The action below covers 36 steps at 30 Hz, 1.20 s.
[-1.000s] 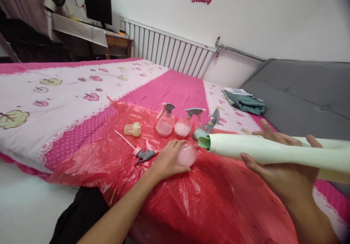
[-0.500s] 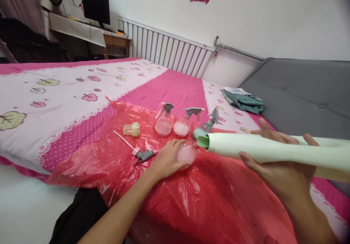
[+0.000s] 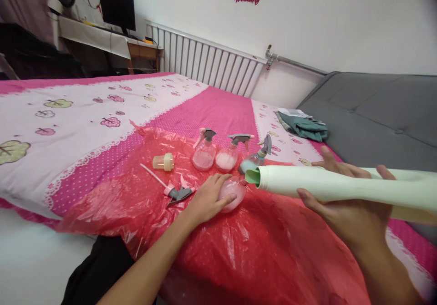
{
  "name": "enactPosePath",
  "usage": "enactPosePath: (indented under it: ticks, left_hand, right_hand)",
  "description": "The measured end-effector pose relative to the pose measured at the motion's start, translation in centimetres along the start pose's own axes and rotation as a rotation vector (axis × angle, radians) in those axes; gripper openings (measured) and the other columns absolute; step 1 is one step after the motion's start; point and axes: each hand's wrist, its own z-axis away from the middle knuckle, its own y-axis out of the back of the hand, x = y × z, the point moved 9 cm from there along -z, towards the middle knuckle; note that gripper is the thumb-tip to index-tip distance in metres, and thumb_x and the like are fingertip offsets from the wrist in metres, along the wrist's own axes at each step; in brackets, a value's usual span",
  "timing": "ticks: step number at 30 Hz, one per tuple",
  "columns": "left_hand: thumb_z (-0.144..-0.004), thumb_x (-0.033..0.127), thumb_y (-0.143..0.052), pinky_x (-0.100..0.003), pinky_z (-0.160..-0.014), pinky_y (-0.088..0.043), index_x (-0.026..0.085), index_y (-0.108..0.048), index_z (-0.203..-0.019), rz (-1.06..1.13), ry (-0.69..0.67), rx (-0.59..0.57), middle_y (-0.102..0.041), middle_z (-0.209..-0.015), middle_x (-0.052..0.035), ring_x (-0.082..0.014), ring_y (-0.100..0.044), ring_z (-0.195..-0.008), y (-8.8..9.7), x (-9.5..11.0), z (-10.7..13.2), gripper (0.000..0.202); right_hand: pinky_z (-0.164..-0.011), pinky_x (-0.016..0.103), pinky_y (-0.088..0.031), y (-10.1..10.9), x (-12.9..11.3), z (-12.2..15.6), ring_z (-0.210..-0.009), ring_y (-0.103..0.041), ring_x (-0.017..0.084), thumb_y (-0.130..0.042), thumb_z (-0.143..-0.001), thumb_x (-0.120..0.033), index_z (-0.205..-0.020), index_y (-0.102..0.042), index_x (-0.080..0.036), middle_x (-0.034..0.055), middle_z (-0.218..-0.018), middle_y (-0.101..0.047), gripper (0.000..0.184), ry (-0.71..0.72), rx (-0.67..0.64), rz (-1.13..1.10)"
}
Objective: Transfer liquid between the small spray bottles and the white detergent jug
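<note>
My left hand (image 3: 211, 198) is closed round a clear round bottle (image 3: 232, 194) with pinkish contents, its top off and its neck tilted right. In my right hand (image 3: 355, 209) lies a long pale green plastic container (image 3: 307, 182), held nearly level. A green spout (image 3: 252, 176) at its open end meets the bottle's neck; whether anything flows is too small to tell. Behind stand three spray bottles: one pink (image 3: 204, 155), one with whitish-pink contents (image 3: 226, 158) and one bluish (image 3: 252, 161). Left of my left hand lies a loose grey-and-pink spray head (image 3: 177, 193) with its tube.
Under the bottles, a red plastic sheet (image 3: 129, 205) covers part of the pink-and-white bed (image 3: 218, 109). A small yellowish bottle (image 3: 163, 162) lies on its side at the left. Folded clothes (image 3: 303, 125) rest by the grey headboard (image 3: 375, 104). A white radiator (image 3: 205, 54) runs along the wall.
Both hands keep their holds with the spout still at the bottle's neck. My left thumb has shifted slightly up on the bottle.
</note>
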Motion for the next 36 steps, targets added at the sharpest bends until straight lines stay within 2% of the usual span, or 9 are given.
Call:
enactPosePath:
  ticks: [14, 36]
  left_hand:
    - [-0.099, 0.043, -0.058, -0.054, -0.116, -0.041, 0.019, -0.05, -0.145, 0.006, -0.006, 0.002, -0.057, -0.142, -0.0135, -0.0333, -0.053, -0.132, 0.06, 0.11, -0.01, 0.052]
    - [-0.1, 0.042, -0.058, -0.054, -0.115, -0.041, 0.016, -0.05, -0.145, -0.001, -0.001, 0.001, -0.058, -0.142, -0.0142, -0.0328, -0.054, -0.13, -0.05, -0.07, -0.04, 0.053]
  right_hand:
    - [-0.116, 0.071, -0.028, 0.13, -0.09, -0.23, -0.111, -0.068, 0.042, -0.046, -0.094, -0.065, -0.165, -0.033, -0.027, 0.0111, -0.113, -0.076, 0.081, 0.0, 0.008, -0.01]
    - [-0.117, 0.071, -0.026, 0.13, -0.01, -0.28, -0.112, -0.067, 0.043, -0.047, -0.093, -0.067, -0.163, -0.036, -0.023, 0.0129, -0.113, -0.075, 0.083, 0.001, 0.012, -0.019]
